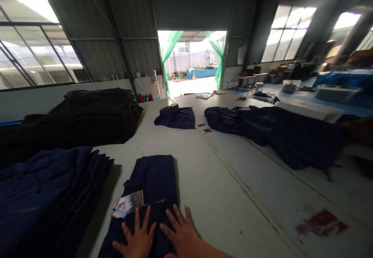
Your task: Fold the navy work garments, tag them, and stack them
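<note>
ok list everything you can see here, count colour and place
folded garment: 1, navy, near table edge, under both hands
hang tag: 1, white with print, on that garment's left side
navy stack: 1, navy, near left of table
black stack: 1, black, left, behind the navy stack
small folded piece: 1, navy, mid-table
loose heap: 1, navy, right side of table
red tags: 2, red, between small folded piece and loose heap
table: 1, pale grey, fills foreground
curtains: 2, green, far doorway
left hand: 1, flat, open, on folded garment
right hand: 1, flat, open, beside it
</note>
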The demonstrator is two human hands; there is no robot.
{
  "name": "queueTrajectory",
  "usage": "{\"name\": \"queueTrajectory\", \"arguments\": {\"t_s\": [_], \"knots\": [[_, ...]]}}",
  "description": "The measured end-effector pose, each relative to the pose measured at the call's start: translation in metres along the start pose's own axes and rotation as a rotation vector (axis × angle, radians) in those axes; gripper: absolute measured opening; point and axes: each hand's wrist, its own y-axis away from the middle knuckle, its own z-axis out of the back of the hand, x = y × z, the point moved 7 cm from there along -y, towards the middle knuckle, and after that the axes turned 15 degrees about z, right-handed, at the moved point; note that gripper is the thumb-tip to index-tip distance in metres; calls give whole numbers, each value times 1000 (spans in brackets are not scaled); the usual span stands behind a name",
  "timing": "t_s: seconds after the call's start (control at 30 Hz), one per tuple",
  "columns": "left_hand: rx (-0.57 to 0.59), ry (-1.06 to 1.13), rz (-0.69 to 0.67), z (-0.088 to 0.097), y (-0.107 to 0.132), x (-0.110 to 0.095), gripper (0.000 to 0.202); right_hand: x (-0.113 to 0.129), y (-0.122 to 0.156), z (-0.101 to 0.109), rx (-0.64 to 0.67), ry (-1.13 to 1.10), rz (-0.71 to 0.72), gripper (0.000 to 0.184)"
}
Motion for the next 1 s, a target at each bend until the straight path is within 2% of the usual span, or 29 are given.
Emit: {"name": "queueTrajectory", "arguments": {"t_s": [0.07, 0.13, 0.23, 0.33, 0.5, 0.6, 0.73, 0.87, 1.0], "knots": [[22, -18, 28, 7, 12, -6, 49, 3, 7, 11, 36, -67, -33, 78], [35, -21, 0, 13, 30, -19, 48, 0, 19, 20, 86, -139, -74, 74], [46, -10, -119, 19, 60, -52, 49, -16, 43, 35, 124, -176, -170, 67], [49, 9, -232, 20, 87, -94, 49, -44, 77, 55, 125, -123, -302, 63], [24, 61, -311, 14, 128, -178, 49, -97, 153, 104, 113, -28, -432, 63], [-5, 100, -304, 4, 153, -232, 49, -133, 207, 140, 78, 22, -485, 63], [10, 130, -374, -8, 192, -310, 50, -182, 281, 181, 78, 60, -577, 64], [43, 189, -432, -6, 233, -384, 51, -222, 345, 217, 86, 98, -642, 65], [68, 226, -513, 6, 267, -454, 51, -256, 395, 250, 98, 123, -669, 66]]}}
